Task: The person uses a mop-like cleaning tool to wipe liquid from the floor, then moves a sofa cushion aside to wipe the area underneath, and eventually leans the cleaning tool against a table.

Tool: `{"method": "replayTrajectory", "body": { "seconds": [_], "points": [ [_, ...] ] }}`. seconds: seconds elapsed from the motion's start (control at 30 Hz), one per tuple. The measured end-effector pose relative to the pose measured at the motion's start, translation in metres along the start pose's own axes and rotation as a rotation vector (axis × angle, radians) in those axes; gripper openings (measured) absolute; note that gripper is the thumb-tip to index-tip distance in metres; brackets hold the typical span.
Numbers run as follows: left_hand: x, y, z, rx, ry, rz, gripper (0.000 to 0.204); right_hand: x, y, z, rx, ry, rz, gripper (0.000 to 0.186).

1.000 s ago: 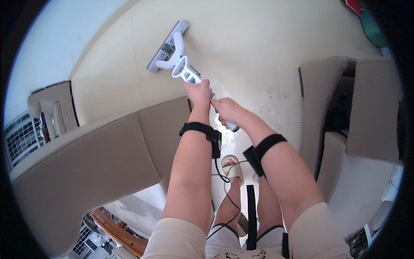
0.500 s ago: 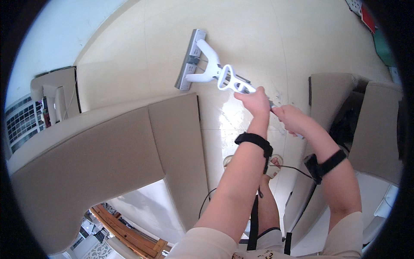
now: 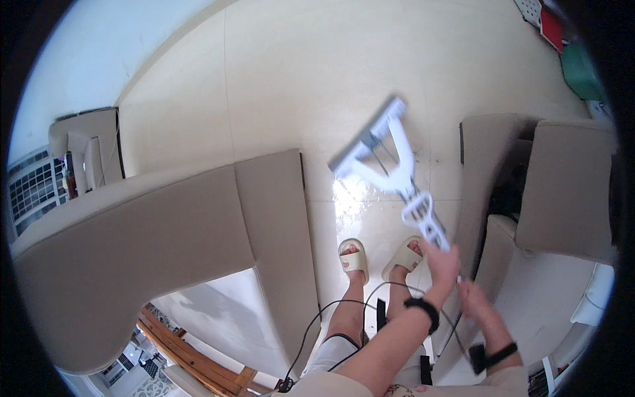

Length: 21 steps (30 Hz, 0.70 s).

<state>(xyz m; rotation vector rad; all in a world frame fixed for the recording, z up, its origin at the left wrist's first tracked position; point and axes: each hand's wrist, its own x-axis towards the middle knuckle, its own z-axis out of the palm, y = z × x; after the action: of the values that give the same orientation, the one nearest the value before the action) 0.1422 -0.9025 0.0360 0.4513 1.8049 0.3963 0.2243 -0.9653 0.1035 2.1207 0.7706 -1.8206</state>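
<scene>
A white sponge mop [image 3: 399, 177] with a wide grey-edged head slants across the tiled floor, its head toward the far side and slightly blurred. My left hand [image 3: 442, 262] is wrapped round the mop's pole just below the white looped lever. Closer to my body, my right hand [image 3: 473, 302] grips the lower part of the pole, beside the right-hand sofa. Wet, shiny marks show on the floor [image 3: 354, 205] near the mop head. Black bands circle both my forearms.
A large beige sofa [image 3: 165, 231] takes up the left. Another beige seat [image 3: 569, 185] stands at the right, with a dark gap in it. My sandalled feet [image 3: 354, 259] are between them, with a black cable [image 3: 317, 317] looping near my legs. A green container [image 3: 581, 73] is far right.
The mop has been drawn back toward me and to the right, and its head has turned. Both hands moved nearer my body, still on the pole. My feet now show fully.
</scene>
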Motion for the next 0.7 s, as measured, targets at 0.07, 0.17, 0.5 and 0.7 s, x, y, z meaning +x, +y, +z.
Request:
{"method": "replayTrajectory", "body": {
  "seconds": [0.07, 0.17, 0.5, 0.7],
  "points": [
    [-0.046, -0.020, -0.018, 0.095, -0.128, -0.192, 0.061, -0.048, 0.021, 0.024, -0.001, 0.024, 0.060, 0.032],
    [-0.086, -0.045, -0.039, 0.192, -0.180, -0.308, 0.071, -0.096, 0.013, 0.036, 0.260, -0.103, 0.338, 0.029],
    [-0.006, 0.024, -0.099, 0.203, -0.069, 0.159, 0.057, -0.061, -0.067, 0.070, 0.560, -0.131, 0.031, 0.024],
    [0.169, 0.127, -0.107, 0.514, -0.026, 0.376, 0.071, 0.098, -0.205, 0.075, 0.766, 0.076, -0.307, 0.042]
  ]
}}
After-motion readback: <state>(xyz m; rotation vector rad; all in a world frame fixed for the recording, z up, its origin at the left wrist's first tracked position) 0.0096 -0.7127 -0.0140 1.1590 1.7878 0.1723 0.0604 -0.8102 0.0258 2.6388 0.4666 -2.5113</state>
